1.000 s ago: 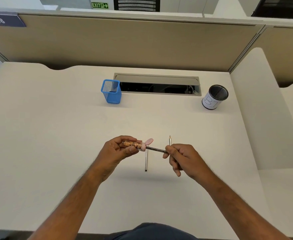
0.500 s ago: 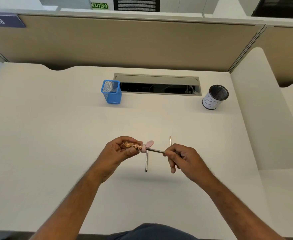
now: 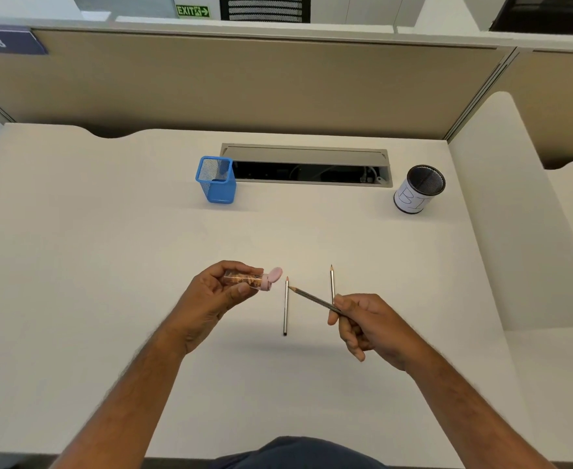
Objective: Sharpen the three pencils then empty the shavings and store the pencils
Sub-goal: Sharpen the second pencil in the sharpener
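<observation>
Sharpener (image 3: pixel 251 281) and pencil (image 3: pixel 313 298) apart

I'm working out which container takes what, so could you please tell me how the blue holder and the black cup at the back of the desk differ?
The blue holder is square and bare; the black cup is round, with a white paper label bearing hand-drawn letters. The blue holder stands left of the cable slot, the black cup to its right. Both are upright open mesh containers, and no pencils show in either.

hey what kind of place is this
Most likely an open-plan office cubicle: a desk enclosed by a fabric partition, a numbered cubicle tag, a cable tray set in the desktop, and an exit sign beyond.
</observation>
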